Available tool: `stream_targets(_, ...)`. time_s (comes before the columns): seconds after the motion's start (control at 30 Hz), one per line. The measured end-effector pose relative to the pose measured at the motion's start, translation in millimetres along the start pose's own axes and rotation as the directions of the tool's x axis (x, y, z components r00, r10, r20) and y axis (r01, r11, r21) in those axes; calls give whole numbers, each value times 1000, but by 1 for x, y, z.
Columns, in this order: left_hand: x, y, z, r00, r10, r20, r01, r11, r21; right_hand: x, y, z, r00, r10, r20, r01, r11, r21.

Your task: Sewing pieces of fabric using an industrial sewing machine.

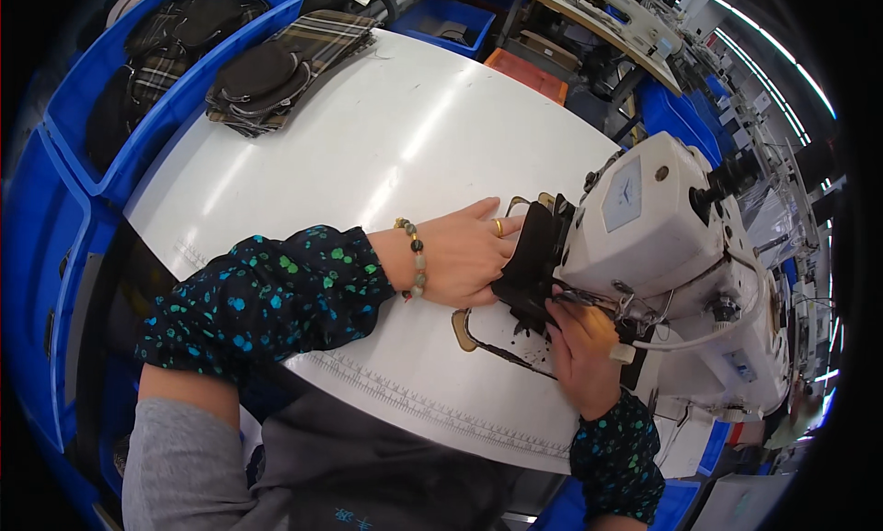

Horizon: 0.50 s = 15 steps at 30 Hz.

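Note:
A dark fabric piece [532, 255] is bent upward at the head of a white sewing machine [644, 209]. My left hand [463, 258] lies flat on the white table at its left side, fingers stretched toward it and some fingertips hidden behind it. My right hand [586, 354] is closed at the near side of the same piece, under the machine head, its fingertips pinching the edge. The needle area is largely hidden by the machine head and my fingers. A tan-edged dark outline [469, 333] shows on the table below the fabric.
Folded plaid and dark fabric pieces [267, 76] lie stacked at the table's far left. Beside them stands a blue bin [152, 145] with similar pieces. A printed ruler scale [414, 402] runs along the near table edge. Beyond are an orange bin [526, 77] and other sewing machines.

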<state>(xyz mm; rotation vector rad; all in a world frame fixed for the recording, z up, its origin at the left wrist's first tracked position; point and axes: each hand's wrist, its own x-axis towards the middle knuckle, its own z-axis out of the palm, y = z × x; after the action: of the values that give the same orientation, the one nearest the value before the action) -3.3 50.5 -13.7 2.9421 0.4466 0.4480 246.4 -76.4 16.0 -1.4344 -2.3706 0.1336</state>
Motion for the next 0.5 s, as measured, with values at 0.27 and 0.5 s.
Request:
stream_targets(0.27,0,3,-3,997,-80,3,79,995,65,-7,-6,-4,1000,-13,10,15,980,-197)
stream_targets(0.5,1,3,-6,992,-98,80,91,992,87,-10,-11,-2,1000,-28,-3,27,983,-180)
